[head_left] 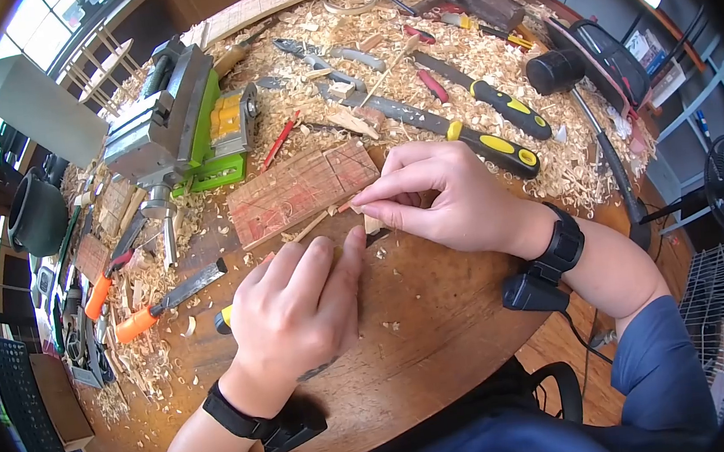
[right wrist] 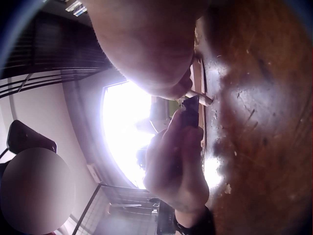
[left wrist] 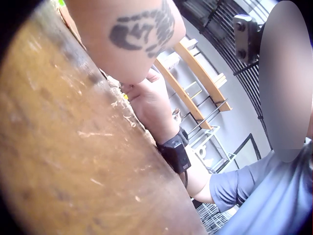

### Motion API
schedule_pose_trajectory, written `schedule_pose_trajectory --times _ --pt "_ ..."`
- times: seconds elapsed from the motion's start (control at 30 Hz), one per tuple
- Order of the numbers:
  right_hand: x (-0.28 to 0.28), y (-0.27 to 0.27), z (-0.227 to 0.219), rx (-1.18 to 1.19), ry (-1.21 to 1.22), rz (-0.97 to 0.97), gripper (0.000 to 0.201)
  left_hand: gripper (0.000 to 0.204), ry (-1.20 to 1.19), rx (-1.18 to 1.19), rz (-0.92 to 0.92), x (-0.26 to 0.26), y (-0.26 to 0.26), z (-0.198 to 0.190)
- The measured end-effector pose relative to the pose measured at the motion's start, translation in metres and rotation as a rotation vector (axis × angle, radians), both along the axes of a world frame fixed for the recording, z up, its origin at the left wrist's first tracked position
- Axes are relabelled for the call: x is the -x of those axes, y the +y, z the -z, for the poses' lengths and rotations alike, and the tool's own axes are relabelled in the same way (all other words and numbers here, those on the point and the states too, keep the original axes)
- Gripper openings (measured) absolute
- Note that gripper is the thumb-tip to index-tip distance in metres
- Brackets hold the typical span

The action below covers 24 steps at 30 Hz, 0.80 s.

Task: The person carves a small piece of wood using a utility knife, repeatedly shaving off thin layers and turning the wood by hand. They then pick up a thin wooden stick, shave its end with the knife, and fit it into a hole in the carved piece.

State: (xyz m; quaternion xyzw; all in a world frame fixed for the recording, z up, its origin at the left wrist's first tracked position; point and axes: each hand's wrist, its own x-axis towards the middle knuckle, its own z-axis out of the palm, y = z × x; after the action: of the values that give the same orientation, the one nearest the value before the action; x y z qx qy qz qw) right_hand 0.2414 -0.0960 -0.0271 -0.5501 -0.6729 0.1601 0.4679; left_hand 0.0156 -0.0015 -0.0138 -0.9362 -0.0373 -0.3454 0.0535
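Note:
My left hand point(head_left: 295, 298) grips a yellow-and-black handled tool point(head_left: 224, 319), low over the bench near its front. The tool's dark flat blade point(right wrist: 191, 104) sticks out past the fingers in the right wrist view; most of the handle is hidden in the palm. With thumb and fingertips my right hand point(head_left: 437, 188) pinches a small pale piece of wood point(head_left: 371, 224), right by the blade. Just beyond both hands lies a reddish flat board point(head_left: 302, 195) with pencil-like marks, a thin wood strip point(head_left: 310, 227) along its near edge.
Wood shavings point(head_left: 486, 66) cover much of the round wooden bench point(head_left: 439, 306). A vise point(head_left: 160, 123) on a green base stands at back left. Yellow-and-black handled saws point(head_left: 494, 145), orange-handled chisels point(head_left: 136, 324) and a black mallet point(head_left: 555, 72) lie around.

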Motion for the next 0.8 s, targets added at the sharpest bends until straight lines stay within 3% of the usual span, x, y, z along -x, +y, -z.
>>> schedule_pose_trajectory --times 0.13,0.2,0.8 --pt "-0.001 0.0014 0.0026 -0.015 -0.012 -0.004 0.018 0.023 0.039 0.011 -0.014 0.0023 -0.0013 -0.002" --pt "-0.0003 0.0002 0.0006 -0.003 -0.005 -0.001 0.017 0.048 0.119 0.047 -0.026 0.0059 -0.0019 -0.0008" --pt "-0.0012 0.0014 0.0029 0.005 -0.021 0.011 0.016 0.046 0.068 0.13 -0.049 0.008 -0.003 -0.0026"
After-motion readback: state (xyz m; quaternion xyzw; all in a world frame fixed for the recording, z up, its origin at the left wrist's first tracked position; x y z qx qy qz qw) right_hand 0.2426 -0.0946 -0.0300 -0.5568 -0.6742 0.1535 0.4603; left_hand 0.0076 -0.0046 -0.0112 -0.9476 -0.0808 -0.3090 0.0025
